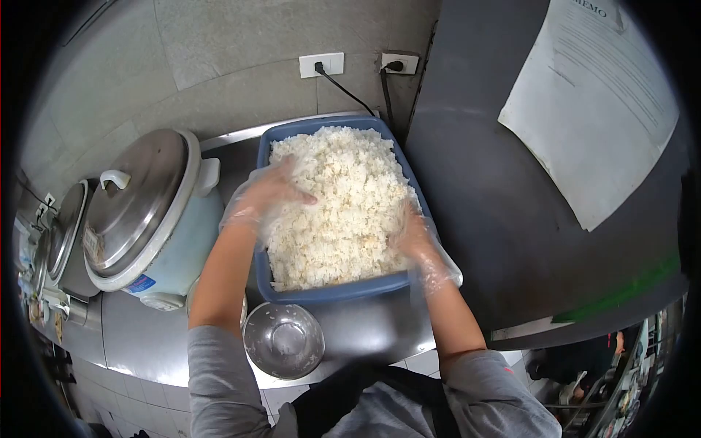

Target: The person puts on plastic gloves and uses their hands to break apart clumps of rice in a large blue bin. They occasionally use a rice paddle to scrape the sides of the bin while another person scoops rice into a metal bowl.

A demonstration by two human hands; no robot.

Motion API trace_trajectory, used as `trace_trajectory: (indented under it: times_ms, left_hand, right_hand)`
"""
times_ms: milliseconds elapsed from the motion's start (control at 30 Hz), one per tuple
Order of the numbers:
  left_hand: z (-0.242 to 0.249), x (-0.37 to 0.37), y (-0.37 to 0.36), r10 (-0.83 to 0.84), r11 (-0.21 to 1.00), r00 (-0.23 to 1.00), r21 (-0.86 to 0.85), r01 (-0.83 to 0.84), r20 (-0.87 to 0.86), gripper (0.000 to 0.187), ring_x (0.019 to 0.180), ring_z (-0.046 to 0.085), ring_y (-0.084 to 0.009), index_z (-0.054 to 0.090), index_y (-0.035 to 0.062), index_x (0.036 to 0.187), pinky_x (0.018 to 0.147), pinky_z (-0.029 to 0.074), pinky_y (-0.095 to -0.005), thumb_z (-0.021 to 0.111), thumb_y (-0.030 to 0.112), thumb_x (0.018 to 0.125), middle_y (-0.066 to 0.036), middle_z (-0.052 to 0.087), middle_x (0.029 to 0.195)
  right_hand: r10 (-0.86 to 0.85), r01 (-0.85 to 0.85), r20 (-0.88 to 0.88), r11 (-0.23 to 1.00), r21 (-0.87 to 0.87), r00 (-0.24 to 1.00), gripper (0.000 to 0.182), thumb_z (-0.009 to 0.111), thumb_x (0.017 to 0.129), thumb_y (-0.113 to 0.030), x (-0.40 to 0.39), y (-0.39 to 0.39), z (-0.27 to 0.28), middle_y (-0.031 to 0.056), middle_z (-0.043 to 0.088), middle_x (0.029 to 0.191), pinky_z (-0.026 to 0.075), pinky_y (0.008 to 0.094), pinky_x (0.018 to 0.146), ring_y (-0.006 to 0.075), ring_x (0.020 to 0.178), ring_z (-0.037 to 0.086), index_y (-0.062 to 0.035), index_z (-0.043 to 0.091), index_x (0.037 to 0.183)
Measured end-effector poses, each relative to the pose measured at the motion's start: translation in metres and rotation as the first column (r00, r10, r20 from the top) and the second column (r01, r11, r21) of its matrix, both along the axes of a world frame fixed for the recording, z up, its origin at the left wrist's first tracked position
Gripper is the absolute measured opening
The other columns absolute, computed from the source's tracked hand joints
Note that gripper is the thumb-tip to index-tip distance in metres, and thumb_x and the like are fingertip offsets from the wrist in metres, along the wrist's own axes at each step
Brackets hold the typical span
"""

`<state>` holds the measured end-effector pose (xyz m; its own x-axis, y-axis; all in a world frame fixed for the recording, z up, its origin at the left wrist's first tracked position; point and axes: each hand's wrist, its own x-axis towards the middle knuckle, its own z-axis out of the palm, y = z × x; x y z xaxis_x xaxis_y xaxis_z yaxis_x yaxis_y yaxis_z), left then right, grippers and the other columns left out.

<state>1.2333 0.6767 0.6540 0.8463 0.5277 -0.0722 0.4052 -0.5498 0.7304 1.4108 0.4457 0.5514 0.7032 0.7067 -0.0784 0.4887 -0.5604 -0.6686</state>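
Observation:
Cooked white rice [336, 197] is heaped in a blue rectangular tub [343, 293] on the steel counter. My left hand [274, 191], in a clear plastic glove, rests on the rice at the tub's left side, its thumb and fingers apart. At the right side, my right hand [412, 237], also gloved, has its fingers against the edge of the rice; they are partly hidden, and whether they hold any rice is unclear. A steel bowl [284, 341] with a few grains in it stands in front of the tub.
A large rice cooker [150, 219] with a steel lid stands on the left, a second cooker [66, 233] beyond it. Two plugged wall outlets [321, 66] are behind. A dark panel [496, 190] with a paper memo [591, 109] rises on the right.

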Motion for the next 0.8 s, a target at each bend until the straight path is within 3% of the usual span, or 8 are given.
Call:
trace_trajectory:
  times_ms: [67,300,433,567,633,700,767,800]
  left_hand:
    - [-0.032,-0.005,0.014,0.106,0.939,0.989,-0.336,-0.067,0.101,0.105,0.14,0.027,-0.027,0.022,0.0026,0.147,0.113,0.024,-0.0343,0.082,0.008,0.061,-0.023,0.029,0.149]
    - [-0.079,0.02,0.022,0.182,0.835,0.884,-0.542,0.092,0.43,0.112,0.145,0.006,-0.0296,0.014,0.0076,0.15,0.116,0.009,-0.0412,0.079,0.002,0.059,-0.025,0.012,0.153]
    - [-0.069,0.025,0.021,0.213,0.685,0.853,-0.696,0.216,0.476,0.111,0.13,0.041,-0.0341,0.009,0.0044,0.149,0.11,0.03,-0.0412,0.081,0.01,0.066,-0.027,0.038,0.141]
    - [-0.045,0.046,0.019,0.274,0.813,0.8,-0.574,0.104,0.533,0.079,0.099,0.061,-0.0188,0.038,0.0006,0.139,0.088,0.047,-0.0329,0.08,0.017,0.075,-0.016,0.057,0.124]
    - [-0.004,0.04,0.004,0.22,0.842,0.816,-0.526,0.117,0.535,0.067,0.108,0.057,-0.0221,0.045,-0.0025,0.133,0.094,0.044,-0.0351,0.074,0.03,0.082,-0.016,0.057,0.124]
    - [0.008,0.047,0.01,0.171,0.893,0.794,-0.432,0.125,0.583,0.068,0.114,0.056,-0.0267,0.043,-0.0023,0.134,0.096,0.042,-0.0385,0.071,0.035,0.084,-0.021,0.057,0.124]
    - [0.002,0.057,0.031,0.131,0.991,0.849,-0.066,-0.112,0.512,0.059,0.104,0.061,-0.0299,0.057,-0.0026,0.119,0.09,0.044,-0.0386,0.058,0.048,0.089,-0.02,0.064,0.11]
    - [0.012,0.056,0.027,0.118,0.991,0.837,-0.006,-0.136,0.534,0.059,0.101,0.062,-0.031,0.059,-0.0014,0.116,0.087,0.045,-0.0389,0.055,0.051,0.09,-0.021,0.066,0.105]
  right_hand:
    - [0.038,-0.036,-0.012,0.988,0.151,0.999,0.098,0.077,0.066,0.0,0.009,0.02,0.003,0.0256,0.041,0.139,0.034,0.032,0.108,0.0309,0.13,0.042,0.0006,0.021,0.146]
    - [0.302,-0.084,-0.307,0.823,0.562,0.903,0.099,0.074,0.066,0.013,0.015,0.088,0.002,0.0174,0.035,0.145,0.04,0.0318,0.103,0.0243,0.131,0.038,-0.0017,0.02,0.147]
    - [0.449,0.04,-0.533,0.736,0.675,0.717,0.094,0.076,0.063,0.012,0.0,0.11,0.042,0.0209,0.033,0.145,0.036,0.0353,0.107,0.0276,0.136,0.032,-0.0043,0.031,0.143]
    - [0.406,-0.067,-0.324,0.705,0.706,0.854,0.072,0.077,0.07,0.004,0.024,0.137,0.06,0.0195,0.052,0.129,0.046,0.0335,0.096,0.0254,0.116,0.052,-0.0029,0.044,0.134]
    - [0.45,-0.086,-0.36,0.712,0.697,0.817,0.065,0.076,0.075,-0.003,0.035,0.143,0.082,0.0182,0.059,0.119,0.047,0.0334,0.093,0.0251,0.106,0.058,-0.0026,0.046,0.132]
    - [0.263,-0.19,-0.026,0.758,0.624,0.965,0.052,0.072,0.082,-0.019,0.034,0.146,0.105,0.0174,0.063,0.111,0.049,0.0322,0.086,0.0235,0.097,0.061,0.0006,0.05,0.126]
    - [0.204,-0.149,-0.009,0.742,0.653,0.979,0.05,0.071,0.083,-0.027,0.042,0.159,0.116,0.0193,0.063,0.111,0.049,0.0323,0.085,0.0239,0.098,0.061,0.0026,0.054,0.12]
    - [0.088,-0.143,0.207,0.953,0.268,0.974,0.062,0.061,0.085,-0.049,0.039,0.151,0.148,0.0242,0.063,0.109,0.048,0.0355,0.086,0.0301,0.1,0.062,0.0058,0.057,0.115]
